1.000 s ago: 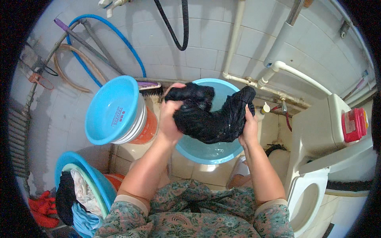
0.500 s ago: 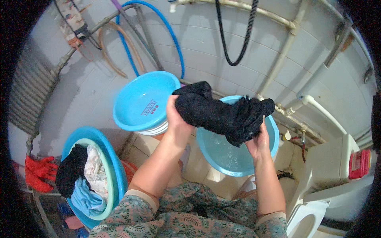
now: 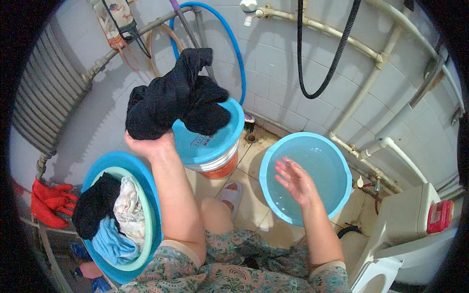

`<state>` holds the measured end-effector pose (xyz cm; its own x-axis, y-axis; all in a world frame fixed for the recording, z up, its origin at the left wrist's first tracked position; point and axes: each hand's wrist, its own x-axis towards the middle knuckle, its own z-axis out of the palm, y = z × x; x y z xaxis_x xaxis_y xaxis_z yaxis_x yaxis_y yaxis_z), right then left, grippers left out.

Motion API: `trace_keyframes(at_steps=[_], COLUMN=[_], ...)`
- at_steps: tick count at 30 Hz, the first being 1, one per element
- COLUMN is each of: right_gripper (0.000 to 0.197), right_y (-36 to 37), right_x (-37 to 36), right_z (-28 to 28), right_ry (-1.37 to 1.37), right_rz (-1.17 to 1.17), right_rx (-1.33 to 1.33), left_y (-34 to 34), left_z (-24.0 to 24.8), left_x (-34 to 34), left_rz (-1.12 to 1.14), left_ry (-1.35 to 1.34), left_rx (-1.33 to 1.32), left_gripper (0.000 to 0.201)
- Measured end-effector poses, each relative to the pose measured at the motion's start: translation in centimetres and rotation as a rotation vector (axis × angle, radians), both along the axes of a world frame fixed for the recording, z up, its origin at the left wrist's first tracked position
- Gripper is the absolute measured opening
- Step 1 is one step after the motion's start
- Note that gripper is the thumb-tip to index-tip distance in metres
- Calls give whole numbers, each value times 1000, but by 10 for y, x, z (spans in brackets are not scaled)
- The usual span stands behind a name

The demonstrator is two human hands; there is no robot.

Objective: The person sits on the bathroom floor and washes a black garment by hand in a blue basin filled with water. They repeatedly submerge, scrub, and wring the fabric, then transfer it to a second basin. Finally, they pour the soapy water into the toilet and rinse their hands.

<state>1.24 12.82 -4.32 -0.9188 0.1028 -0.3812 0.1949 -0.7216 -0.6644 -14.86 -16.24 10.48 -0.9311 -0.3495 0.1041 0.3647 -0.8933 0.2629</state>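
Note:
A bunched black garment [image 3: 171, 100] is up in my left hand [image 3: 152, 145], whose palm and fingers support it from below; its exact kind does not show. It hangs partly over a blue basin [image 3: 207, 151] that rests on a white and orange bucket [image 3: 222, 171]. My right hand [image 3: 296, 181] is over a second blue basin [image 3: 305, 138] on the floor, holding nothing, with its fingers stretched out. Cloudy water [image 3: 322, 168] fills that basin in part. To the left, a pale green basin [image 3: 141, 195] inside a larger blue one holds black, white and light blue clothes.
Red rubber gloves [image 3: 51, 202] hang at the far left. A white toilet [image 3: 386, 268] and its cistern [image 3: 400, 215] stand at right, with a pink box [image 3: 439, 217] beside them. Pipes [image 3: 325, 30], a black hose [image 3: 305, 88] and a blue hose [image 3: 237, 44] run along the tiled wall.
The black garment has moved left, from between both hands to my left hand alone. My right hand has let go of it and is over the water basin. The view has shifted somewhat.

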Motion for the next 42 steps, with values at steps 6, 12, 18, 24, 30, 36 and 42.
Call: trace_keyframes(at_steps=[6, 12, 18, 24, 30, 36, 42], right_gripper=[30, 56, 60, 57, 50, 45, 40], right_y=[78, 164, 193, 171, 172, 169, 149], right_x=[29, 84, 131, 127, 129, 136, 172], right_z=[-16, -57, -81, -77, -83, -93, -15], right_ry=[-166, -446, -743, -494, -712, -729, -607], right_rz=[-270, -571, -247, -158, -220, -260, -384], right_rx=[408, 1352, 1240, 1014, 1261, 1250, 1219], left_y=[18, 48, 143, 153, 179, 174, 170], left_z=[-69, -107, -147, -289, -253, -222, -136], left_x=[-36, -37, 32, -3, 15, 18, 55], left_rz=[362, 346, -199, -791, -723, -676, -629], left_ry=[-258, -365, 210, -53, -208, -240, -136], left_rx=[-495, -980, -2139, -2200, -2254, -1923, -1723], left_gripper=[46, 48, 56, 59, 40, 31, 30])
